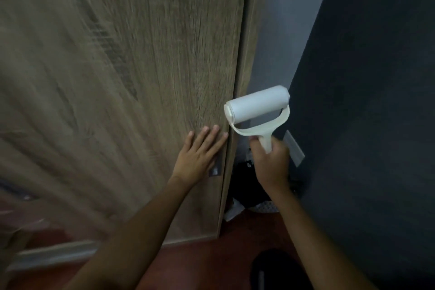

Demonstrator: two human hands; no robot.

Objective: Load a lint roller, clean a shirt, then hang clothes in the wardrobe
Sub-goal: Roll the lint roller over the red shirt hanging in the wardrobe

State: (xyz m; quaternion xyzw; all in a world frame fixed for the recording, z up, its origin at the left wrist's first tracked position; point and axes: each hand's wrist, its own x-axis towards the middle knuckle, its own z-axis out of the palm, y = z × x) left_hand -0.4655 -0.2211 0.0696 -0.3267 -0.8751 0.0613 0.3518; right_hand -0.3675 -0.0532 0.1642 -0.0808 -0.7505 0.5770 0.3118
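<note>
A wood-grain wardrobe door (141, 77) fills the left and middle of the head view. My left hand (200, 155) lies flat against it near its right edge, fingers straight, just above a small dark handle (214, 170). My right hand (270, 162) grips the handle of a white lint roller (257, 105), which points upward with its white roll on top, just to the right of the door's edge. No shirt or hanger is in view.
A dark panel (364, 101) with a grey strip handle (294, 148) stands at the right. Between it and the wardrobe lies a narrow gap with dark and white items (247, 198) on the reddish floor (211, 263). A pale wall (282, 30) is behind.
</note>
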